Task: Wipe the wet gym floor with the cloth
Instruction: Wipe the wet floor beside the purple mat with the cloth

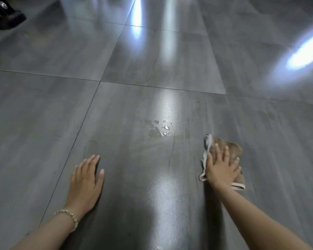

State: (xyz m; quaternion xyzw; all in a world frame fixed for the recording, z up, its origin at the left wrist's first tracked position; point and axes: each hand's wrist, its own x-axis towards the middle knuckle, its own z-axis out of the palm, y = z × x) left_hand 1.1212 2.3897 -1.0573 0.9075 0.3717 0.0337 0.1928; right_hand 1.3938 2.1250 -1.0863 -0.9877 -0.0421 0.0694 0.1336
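Observation:
A brown cloth (233,150) with a pale border lies flat on the grey tiled gym floor (43,114) at the lower right. My right hand (221,166) presses down on it with fingers spread and straight. A small patch of water drops (158,129) glistens on the tile to the upper left of the cloth, apart from it. My left hand (86,179) rests flat on the bare floor at the lower left, fingers straight, a bead bracelet on its wrist. Faint wipe streaks show on the tile between the hands.
A dark base of some gym equipment (7,19) stands at the far upper left corner. Bright light reflections streak the glossy tiles at the top and the right. Dark grout lines cross the floor.

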